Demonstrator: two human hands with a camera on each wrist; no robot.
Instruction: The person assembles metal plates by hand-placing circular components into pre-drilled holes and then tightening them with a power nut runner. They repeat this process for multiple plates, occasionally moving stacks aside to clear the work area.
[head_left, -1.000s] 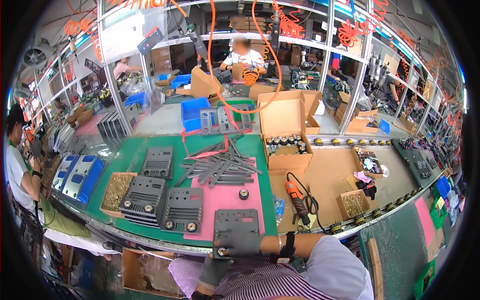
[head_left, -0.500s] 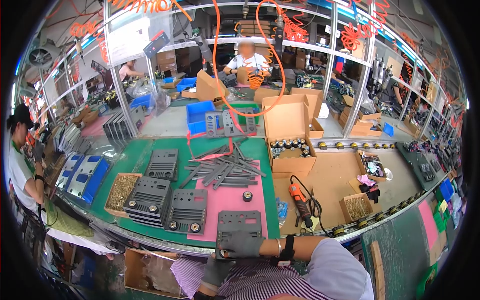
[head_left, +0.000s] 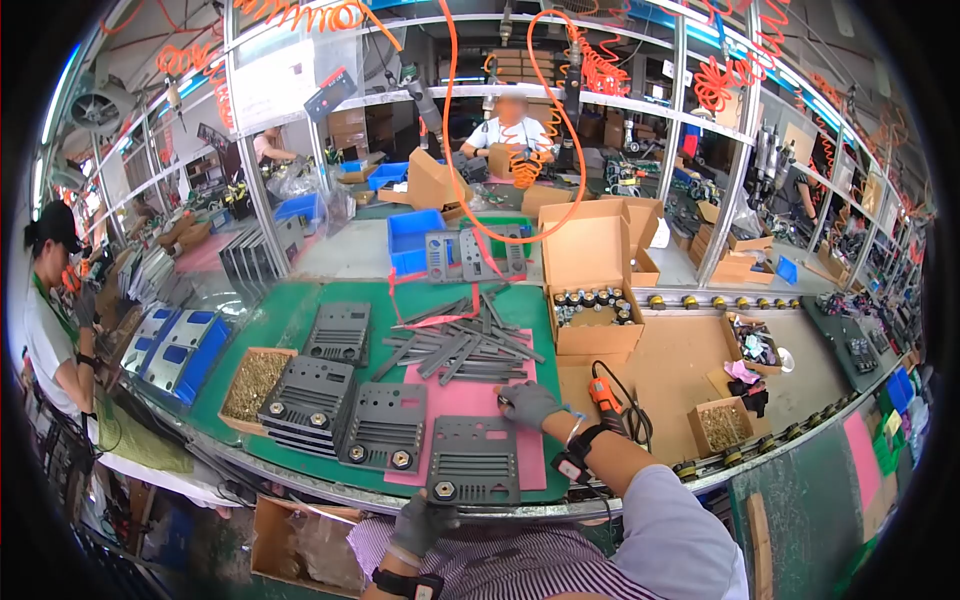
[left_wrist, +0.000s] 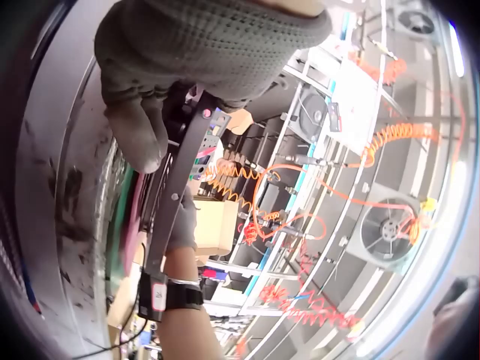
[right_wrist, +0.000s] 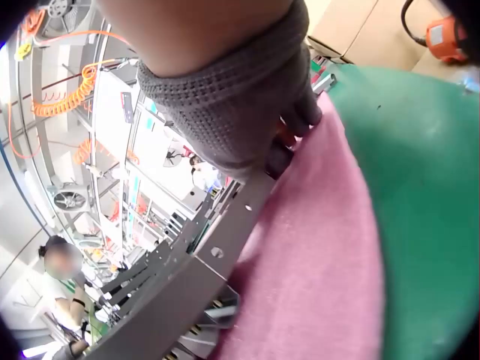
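A grey slotted metal panel lies at the near edge of the bench, partly over a pink sheet. One round black foot with a brass centre sits on its near left corner. My gloved left hand grips the panel by that corner; the left wrist view shows the fingers bent around the edge. Past the panel's far right corner, my gloved right hand pinches another round black foot low over the pink sheet, its top mostly hidden by the fingers.
Left of the panel are stacked grey panels fitted with feet and a box of small brass parts. Grey strips lie in a heap behind. On the right are an open carton of feet and an orange power tool.
My right hand has left the panel's near left corner and reached forward to the loose foot on the pink sheet. The foot on that corner is now uncovered. My left hand stays at the corner.
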